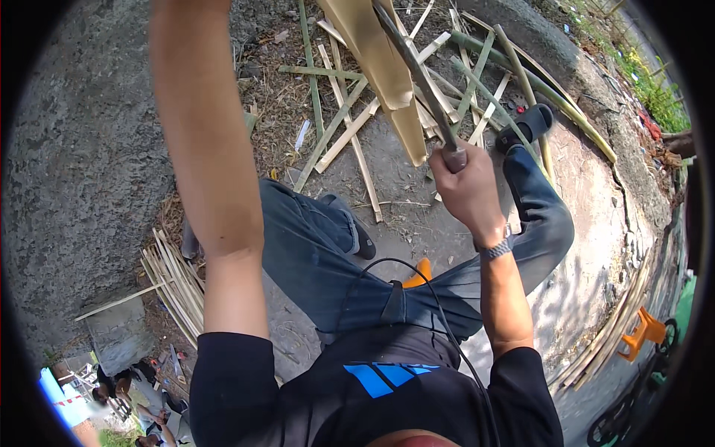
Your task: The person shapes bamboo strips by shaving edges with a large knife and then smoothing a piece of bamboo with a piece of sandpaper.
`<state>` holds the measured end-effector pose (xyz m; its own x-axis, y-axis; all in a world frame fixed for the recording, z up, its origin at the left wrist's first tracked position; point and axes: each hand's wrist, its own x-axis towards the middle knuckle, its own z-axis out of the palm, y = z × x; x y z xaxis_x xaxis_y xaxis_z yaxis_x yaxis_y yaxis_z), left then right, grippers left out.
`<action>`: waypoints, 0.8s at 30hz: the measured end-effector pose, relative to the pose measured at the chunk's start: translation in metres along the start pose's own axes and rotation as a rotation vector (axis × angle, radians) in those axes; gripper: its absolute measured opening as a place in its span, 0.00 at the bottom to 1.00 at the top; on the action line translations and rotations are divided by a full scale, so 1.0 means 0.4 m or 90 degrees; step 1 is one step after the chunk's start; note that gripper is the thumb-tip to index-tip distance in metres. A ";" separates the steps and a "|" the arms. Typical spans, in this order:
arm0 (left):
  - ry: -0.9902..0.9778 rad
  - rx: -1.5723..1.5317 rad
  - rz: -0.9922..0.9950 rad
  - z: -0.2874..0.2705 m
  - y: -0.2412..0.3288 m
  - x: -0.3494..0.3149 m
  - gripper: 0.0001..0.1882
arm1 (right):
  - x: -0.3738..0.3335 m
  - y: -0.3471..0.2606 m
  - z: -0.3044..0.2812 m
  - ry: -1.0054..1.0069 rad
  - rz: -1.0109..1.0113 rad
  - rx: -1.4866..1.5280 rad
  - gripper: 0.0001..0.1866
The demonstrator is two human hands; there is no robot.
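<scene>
My right hand is closed round the handle of a long-bladed machete, whose dark blade slants up and to the left. Alongside the blade, a thick pale length of split bamboo comes down from the top edge, its lower end jagged and splintered. Whether blade and bamboo touch, I cannot tell. My left forearm stretches up past the top edge, so my left hand is out of sight.
Cut bamboo strips lie crisscrossed on the ground ahead, near my sandalled right foot. Bundles of strips rest at left and right. An orange stool stands at far right. Other people sit at lower left.
</scene>
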<state>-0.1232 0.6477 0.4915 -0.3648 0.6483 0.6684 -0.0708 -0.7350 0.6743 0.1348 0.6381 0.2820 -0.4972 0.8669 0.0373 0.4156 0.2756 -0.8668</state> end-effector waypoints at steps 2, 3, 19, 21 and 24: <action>0.079 -0.087 -0.148 -0.132 -0.262 -0.092 0.37 | -0.011 0.267 0.071 0.001 0.032 -0.105 0.12; 0.065 -0.032 -0.126 -0.267 -0.369 -0.183 0.43 | -0.025 0.264 0.099 -0.018 0.044 -0.092 0.12; -0.088 -0.269 -0.263 -0.179 -0.334 -0.026 0.40 | -0.045 0.201 -0.003 -0.311 0.379 0.142 0.20; -0.165 -0.353 -0.226 -0.174 -0.343 -0.016 0.37 | -0.065 0.279 -0.002 -0.387 0.270 0.226 0.20; 0.057 -0.260 -0.236 -0.085 -0.316 -0.033 0.33 | -0.082 0.278 0.004 -0.396 0.309 0.552 0.21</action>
<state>-0.1412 0.7255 0.3867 -0.3226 0.8716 0.3691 -0.5571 -0.4901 0.6704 0.1960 0.6395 0.1837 -0.8161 0.3844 -0.4316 0.1247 -0.6121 -0.7809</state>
